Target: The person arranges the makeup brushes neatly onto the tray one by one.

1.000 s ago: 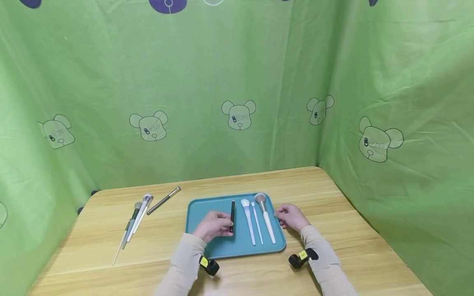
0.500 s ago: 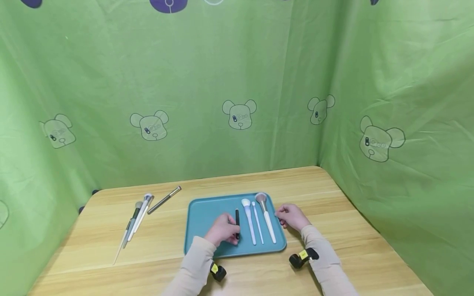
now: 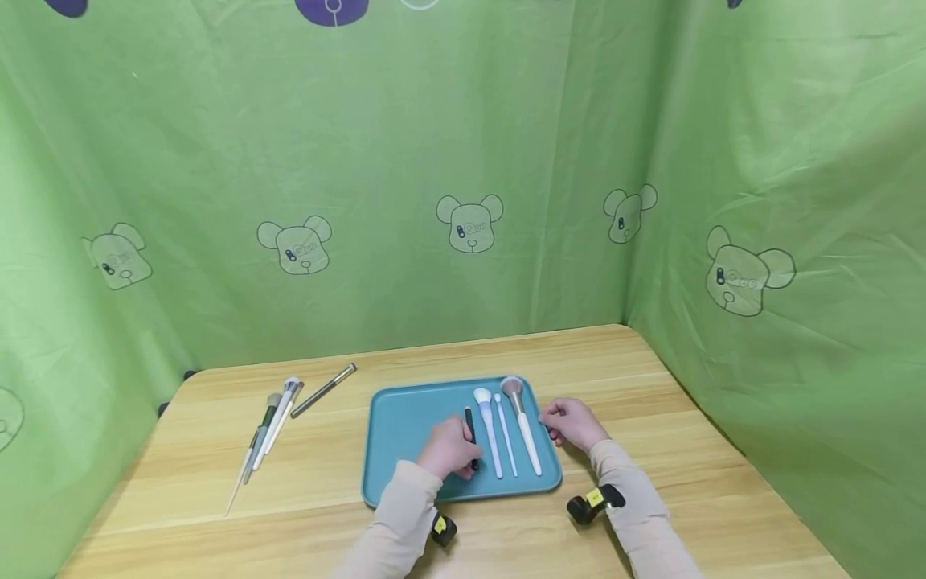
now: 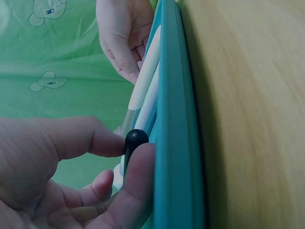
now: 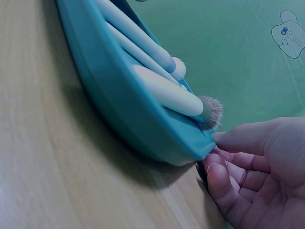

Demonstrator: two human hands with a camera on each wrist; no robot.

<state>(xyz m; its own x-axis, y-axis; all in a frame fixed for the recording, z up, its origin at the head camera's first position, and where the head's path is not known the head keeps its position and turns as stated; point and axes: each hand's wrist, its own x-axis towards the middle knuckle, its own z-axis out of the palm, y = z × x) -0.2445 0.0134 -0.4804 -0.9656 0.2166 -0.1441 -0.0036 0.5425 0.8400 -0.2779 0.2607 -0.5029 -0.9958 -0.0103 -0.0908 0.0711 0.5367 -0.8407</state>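
My left hand (image 3: 450, 447) pinches a slim black pencil-like stick (image 3: 470, 426) between thumb and fingers, low over the blue tray (image 3: 405, 418). In the left wrist view the stick's rounded black end (image 4: 137, 137) shows between the fingers; its far end is hidden there. To the right of the stick, side by side on the tray, lie a white-tipped brush (image 3: 489, 438), a thin white brush (image 3: 506, 438) and a large fluffy brush (image 3: 526, 438). My right hand (image 3: 573, 423) holds the tray's right rim, as the right wrist view shows at the tray edge (image 5: 202, 150).
Left of the tray, several makeup brushes (image 3: 271, 426) lie in a loose, overlapping bunch on the wooden table (image 3: 325, 482). A dark metallic brush or tube (image 3: 323, 391) lies apart from them. Green curtains (image 3: 391, 305) stand behind and at both sides.
The left hand has moved right and slightly down with the black stick, bringing it close beside the white-tipped brush. The right hand has stayed at the tray's rim.
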